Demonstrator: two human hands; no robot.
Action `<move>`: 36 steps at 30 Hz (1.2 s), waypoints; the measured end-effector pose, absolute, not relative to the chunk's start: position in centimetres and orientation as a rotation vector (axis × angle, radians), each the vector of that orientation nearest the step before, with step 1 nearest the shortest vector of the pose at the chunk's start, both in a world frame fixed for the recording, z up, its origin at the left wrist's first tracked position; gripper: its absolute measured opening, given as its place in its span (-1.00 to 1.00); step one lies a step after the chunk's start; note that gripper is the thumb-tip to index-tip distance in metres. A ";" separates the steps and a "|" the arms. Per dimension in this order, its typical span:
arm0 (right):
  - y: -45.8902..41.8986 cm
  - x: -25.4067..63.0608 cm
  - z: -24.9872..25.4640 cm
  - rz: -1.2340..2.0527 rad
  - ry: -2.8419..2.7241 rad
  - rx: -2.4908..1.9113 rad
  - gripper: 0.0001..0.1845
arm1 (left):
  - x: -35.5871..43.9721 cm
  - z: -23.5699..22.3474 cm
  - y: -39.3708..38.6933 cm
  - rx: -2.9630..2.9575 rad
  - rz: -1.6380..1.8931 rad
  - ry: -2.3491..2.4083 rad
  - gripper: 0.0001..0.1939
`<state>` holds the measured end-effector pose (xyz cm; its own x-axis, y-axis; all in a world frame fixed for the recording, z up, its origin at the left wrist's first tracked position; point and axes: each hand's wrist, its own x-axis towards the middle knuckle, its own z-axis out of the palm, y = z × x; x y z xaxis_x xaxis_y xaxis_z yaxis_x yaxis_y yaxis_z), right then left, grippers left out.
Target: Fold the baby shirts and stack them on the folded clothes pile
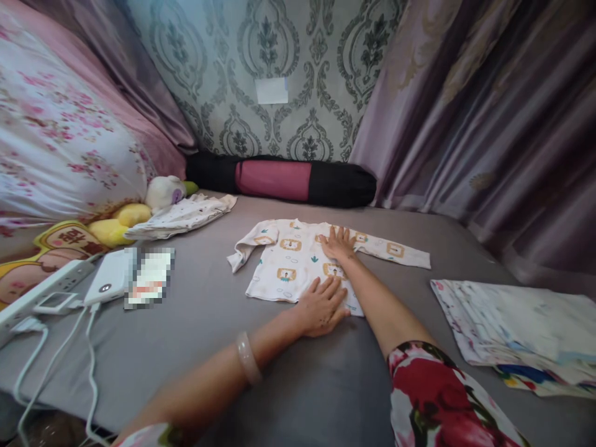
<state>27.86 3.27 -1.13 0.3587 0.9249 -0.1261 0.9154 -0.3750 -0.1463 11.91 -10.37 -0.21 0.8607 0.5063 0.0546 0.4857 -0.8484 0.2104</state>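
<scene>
One small, white, long-sleeved fabric shirt [274,261], printed with tan-framed animal faces and green sprigs, lay spread at the centre of the frame on a smooth grey sheet [200,347]. Its sleeve toward the left of the frame was bent, while the other stretched out to the right. The left hand [323,307], below a pale translucent bangle [248,358], rested palm down over the shirt's lower edge, with its fingers open and slightly spread. The right hand [338,243] lay flat higher up, near the base of the outstretched sleeve, with its fingers fanned wide. Neither hand gripped the cloth.

At the right edge of the frame lay a stack of folded, pale patterned cloths [521,323]. A crumpled white speckled cloth [181,216] lay at upper left, beside a yellow plush toy [112,230]. Below them were a white plastic power bank [110,276] and a white power strip [60,287]. Behind the shirt, a long black and maroon fabric roll [279,180] lay against the patterned grey wall [316,81].
</scene>
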 end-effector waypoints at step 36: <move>6.3 24.5 -1.3 0.060 -1.761 -2.320 -0.37 | -8.1 1.1 3.3 1.764 0.636 2.080 -0.79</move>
